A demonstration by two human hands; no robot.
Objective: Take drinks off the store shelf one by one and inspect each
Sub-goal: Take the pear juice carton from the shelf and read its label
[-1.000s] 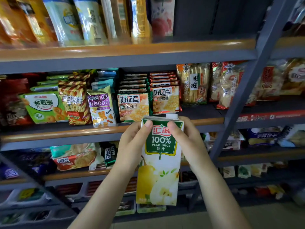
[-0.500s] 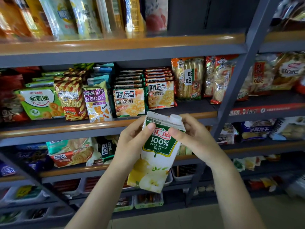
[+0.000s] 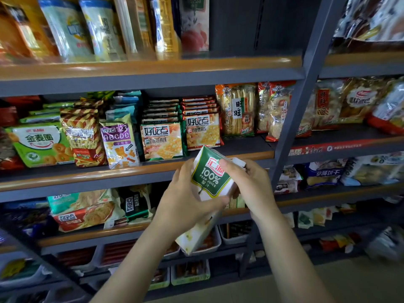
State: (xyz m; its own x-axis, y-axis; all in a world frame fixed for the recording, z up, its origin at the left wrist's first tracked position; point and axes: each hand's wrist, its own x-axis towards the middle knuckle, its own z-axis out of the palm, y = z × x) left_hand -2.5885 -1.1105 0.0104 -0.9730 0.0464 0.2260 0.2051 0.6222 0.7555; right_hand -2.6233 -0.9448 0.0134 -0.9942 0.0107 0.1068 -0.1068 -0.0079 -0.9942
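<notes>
Head view shows both hands holding one pear juice carton in front of the shelves, off the shelf and tilted so that its top leans to the right. Left hand is wrapped around the middle of the carton, with the thumb across the front below the green label. Right hand grips the top part, its thumb on the red logo and its fingers behind, near the white cap.

What could go wrong: the carton is slanted and its lower end hangs free — if one hand lets go to turn it, I think it may slip down. Squeezing hard near the cap could also dent the top.

Around it, biscuit packets stand on the middle shelf just behind the carton, and a grey upright post is close on the right; a wide turn could knock into them. More drink cartons stand on the top shelf — far above the hands.
</notes>
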